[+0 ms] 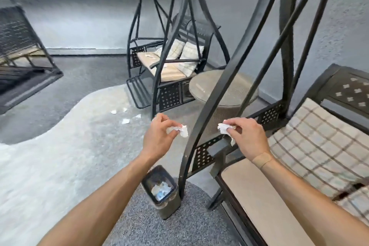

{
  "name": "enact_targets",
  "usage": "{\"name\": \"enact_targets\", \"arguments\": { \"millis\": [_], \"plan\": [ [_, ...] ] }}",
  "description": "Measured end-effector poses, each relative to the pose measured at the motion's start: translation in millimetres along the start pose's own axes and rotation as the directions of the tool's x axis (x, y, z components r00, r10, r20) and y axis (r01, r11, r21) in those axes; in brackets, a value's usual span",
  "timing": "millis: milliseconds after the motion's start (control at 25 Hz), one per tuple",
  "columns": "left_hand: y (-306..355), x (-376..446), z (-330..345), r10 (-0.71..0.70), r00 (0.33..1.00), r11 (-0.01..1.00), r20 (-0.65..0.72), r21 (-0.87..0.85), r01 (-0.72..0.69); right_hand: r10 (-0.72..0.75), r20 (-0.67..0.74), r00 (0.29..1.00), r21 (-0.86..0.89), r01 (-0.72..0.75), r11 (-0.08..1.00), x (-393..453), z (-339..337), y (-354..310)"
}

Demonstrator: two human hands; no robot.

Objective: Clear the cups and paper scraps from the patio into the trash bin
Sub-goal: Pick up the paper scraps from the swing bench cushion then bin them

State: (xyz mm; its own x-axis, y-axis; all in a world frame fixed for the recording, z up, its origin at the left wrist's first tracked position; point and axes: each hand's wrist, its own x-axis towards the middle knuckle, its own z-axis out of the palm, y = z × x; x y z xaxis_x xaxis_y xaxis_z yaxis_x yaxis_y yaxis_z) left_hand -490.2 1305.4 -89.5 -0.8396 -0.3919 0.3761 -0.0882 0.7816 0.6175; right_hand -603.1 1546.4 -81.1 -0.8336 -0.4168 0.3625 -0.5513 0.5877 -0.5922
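Note:
My left hand pinches a crumpled white paper scrap, held out in front of me. My right hand pinches a second white paper scrap, just right of the swing's curved metal post. Below and between my forearms stands a small dark trash bin on the floor, open at the top, with white and blue rubbish inside. Several more white paper scraps lie on the pale rug further ahead. Another scrap rests on the seat of the far swing.
A swing bench with a checked cushion is at my right; its dark metal post rises between my hands. A round wicker table stands behind it, a second swing bench beyond. Another dark frame sits far left.

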Motion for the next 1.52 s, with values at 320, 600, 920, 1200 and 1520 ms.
{"name": "enact_targets", "arguments": {
  "millis": [320, 600, 920, 1200, 1520],
  "plan": [
    [-135, 32, -73, -0.197, 0.980, 0.978, -0.032, -0.079, 0.194, -0.069, 0.148, 0.987, 0.026, 0.065, 0.998, 64, 130, -97],
    [-222, 49, -98, -0.286, 0.958, 0.949, -0.005, -0.137, 0.283, -0.019, 0.243, 0.970, 0.093, -0.004, 0.996, 93, 217, -141],
    [-277, 65, -71, -0.386, 0.922, 0.905, 0.040, -0.176, 0.387, 0.015, 0.347, 0.938, -0.008, -0.012, 1.000, 120, 288, -130],
    [-300, 95, -29, -0.458, 0.884, 0.879, 0.093, -0.103, 0.466, 0.051, 0.433, 0.900, 0.029, -0.070, 0.997, 153, 334, -87],
    [-328, 109, 30, -0.589, 0.790, 0.795, 0.169, -0.058, 0.604, 0.125, 0.565, 0.815, 0.000, -0.152, 0.988, 181, 374, -26]
  ]
}}
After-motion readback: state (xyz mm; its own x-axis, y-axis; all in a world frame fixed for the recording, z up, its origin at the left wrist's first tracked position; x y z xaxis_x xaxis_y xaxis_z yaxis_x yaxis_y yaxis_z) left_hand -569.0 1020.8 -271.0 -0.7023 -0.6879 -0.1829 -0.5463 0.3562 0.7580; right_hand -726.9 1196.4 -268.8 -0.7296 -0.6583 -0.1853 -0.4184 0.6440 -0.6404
